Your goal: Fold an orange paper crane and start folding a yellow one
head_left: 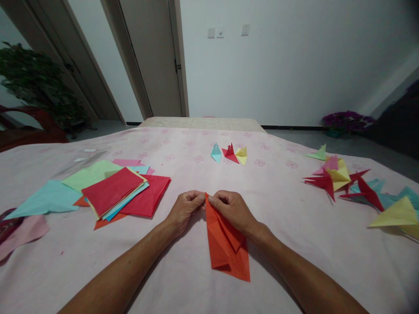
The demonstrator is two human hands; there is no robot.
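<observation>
A partly folded orange origami paper (pixel 225 250) lies in front of me, its narrow tip pointing away and its wide, layered end toward me. My left hand (pixel 188 211) is closed at the tip, thumb and forefinger pinching its left side. My right hand (pixel 234 211) also pinches the paper close to the tip, with the fingers curled over its upper right edge. The fingertips of both hands nearly meet there. Some of the paper's right side is hidden beneath my right hand.
Left of my hands lies a stack of coloured paper (pixel 114 192), with a light blue sheet (pixel 49 198) beside it. Small folded paper cranes (pixel 230 153) stand farther back. Several more folded pieces (pixel 337 174) are heaped at the right. A pink patterned cloth (pixel 183 170) covers the table.
</observation>
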